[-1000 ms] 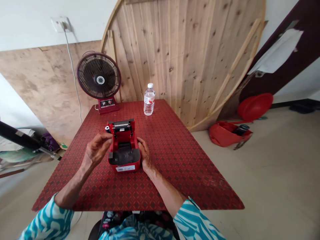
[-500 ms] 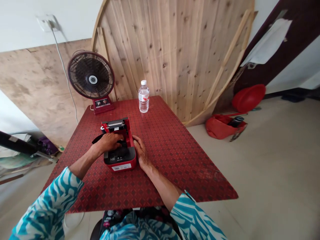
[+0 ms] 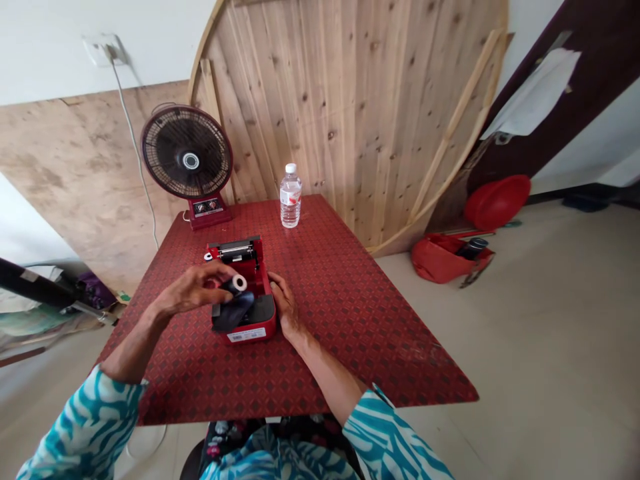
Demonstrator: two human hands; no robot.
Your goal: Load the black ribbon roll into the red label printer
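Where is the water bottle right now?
In the head view, the water bottle stands upright at the far edge of the red table, right of the fan and beyond the red printer.

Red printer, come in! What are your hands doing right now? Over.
Left hand holds dark ribbon roll above open red printer. Right hand steadies printer's side. Nothing blocking.

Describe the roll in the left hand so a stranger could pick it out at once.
On the red patterned table, find the small red printer with its lid open, in front of the fan. Just above it, the left hand holds a dark roll. Its pale core end and trailing black ribbon set it apart.
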